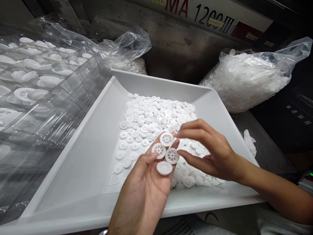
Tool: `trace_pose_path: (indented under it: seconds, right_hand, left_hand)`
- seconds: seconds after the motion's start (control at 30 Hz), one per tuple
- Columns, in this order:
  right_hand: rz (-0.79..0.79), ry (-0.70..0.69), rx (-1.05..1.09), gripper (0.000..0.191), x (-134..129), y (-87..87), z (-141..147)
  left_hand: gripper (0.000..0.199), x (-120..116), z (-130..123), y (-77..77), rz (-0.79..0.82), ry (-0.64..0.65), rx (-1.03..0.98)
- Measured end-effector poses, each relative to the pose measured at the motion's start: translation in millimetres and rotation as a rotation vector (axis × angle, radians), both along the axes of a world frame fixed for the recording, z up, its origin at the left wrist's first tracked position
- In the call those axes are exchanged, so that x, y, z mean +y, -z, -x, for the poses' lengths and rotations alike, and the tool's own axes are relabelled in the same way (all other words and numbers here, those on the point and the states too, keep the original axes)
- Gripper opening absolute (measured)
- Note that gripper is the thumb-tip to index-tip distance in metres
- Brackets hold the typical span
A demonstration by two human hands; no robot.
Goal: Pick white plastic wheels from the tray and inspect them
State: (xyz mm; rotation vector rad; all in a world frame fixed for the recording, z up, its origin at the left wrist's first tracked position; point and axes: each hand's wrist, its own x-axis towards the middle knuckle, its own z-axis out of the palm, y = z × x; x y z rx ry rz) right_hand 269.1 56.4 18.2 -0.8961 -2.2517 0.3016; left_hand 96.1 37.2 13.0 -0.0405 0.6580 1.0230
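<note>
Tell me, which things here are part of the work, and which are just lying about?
Part of the work:
left hand holding four wheels
right hand
white tray
loose wheels

Lying about:
bag of wheels
clear trays
white scrap

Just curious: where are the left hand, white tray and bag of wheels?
Left hand [144, 192], head view, palm.
White tray [73, 156], head view, sloped wall.
Bag of wheels [246, 85], head view, middle.
</note>
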Motion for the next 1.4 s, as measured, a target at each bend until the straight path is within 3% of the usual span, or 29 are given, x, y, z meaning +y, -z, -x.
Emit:
trace_pose_path:
  seconds: [0.1, 0.23, 0.4, 0.63, 1.07, 1.3, 1.4]
  right_hand:
    - [0.185, 0.083, 0.100, 0.043, 0.0, 3.7, 3.8]
    - [0.293, 0.091, 0.170, 0.034, 0.7, 5.6, 6.6]
    - [0.338, 0.092, 0.184, 0.020, 3.0, 3.4, 4.1]
    - [0.341, 0.065, 0.085, 0.037, 4.3, 0.8, 2.9]
    - [0.384, 0.145, 0.125, 0.034, 3.6, 1.7, 1.7]
    - [0.312, 0.057, 0.121, 0.040, 0.9, -6.0, -0.3]
    - [0.385, 0.054, 0.069, 0.039, -2.0, -9.0, 1.2]
  left_hand:
    - [0.031, 0.9, -0.2, -1.9, -0.005, 0.037, -0.003]
    - [0.031, 0.3, -0.4, -2.7, -0.015, 0.060, 0.003]
    - [0.032, -0.6, -1.3, -4.0, -0.042, 0.093, 0.030]
    - [0.031, 1.0, -3.2, -5.0, -0.034, 0.095, 0.014]
    - [0.037, -0.8, -1.8, -1.3, -0.001, 0.130, 0.018]
    - [0.044, 11.3, -7.2, -14.0, 0.058, 0.045, 0.039]
    - [0.041, 12.4, -8.4, -17.3, 0.064, 0.037, 0.056]
